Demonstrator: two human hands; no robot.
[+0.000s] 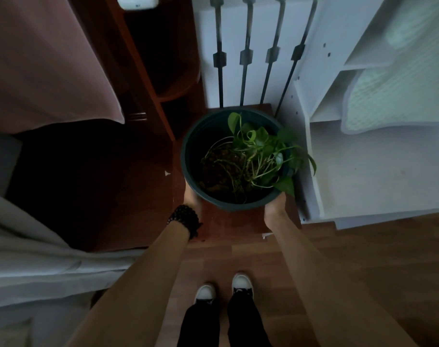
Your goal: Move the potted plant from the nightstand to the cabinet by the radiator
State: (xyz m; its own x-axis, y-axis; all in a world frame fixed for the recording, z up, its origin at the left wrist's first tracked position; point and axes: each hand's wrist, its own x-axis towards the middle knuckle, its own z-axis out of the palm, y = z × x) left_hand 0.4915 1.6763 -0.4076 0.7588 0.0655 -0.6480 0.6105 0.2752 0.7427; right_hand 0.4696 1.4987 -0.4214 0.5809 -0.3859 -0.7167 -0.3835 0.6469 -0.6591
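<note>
A dark green round pot (pixel 191 156) holds soil, tangled stems and a few green leaves (pixel 261 144) on its right side. My left hand (pixel 192 200) grips the pot's lower left side; a black beaded bracelet sits on that wrist. My right hand (pixel 275 207) grips its lower right side, fingers hidden under the rim. The pot is over a small reddish-brown wooden top (pixel 228 222) that stands right in front of the white radiator (pixel 256 46). Whether the pot rests on the wood or hovers just above it, I cannot tell.
A white shelf unit (pixel 363 166) with folded pale bedding stands close on the right. Dark wooden furniture (pixel 143 78) and a pink cloth (pixel 45 58) are at the left, with grey fabric (pixel 38 259) below. My feet in white-toed shoes stand on the wood floor (pixel 363 259).
</note>
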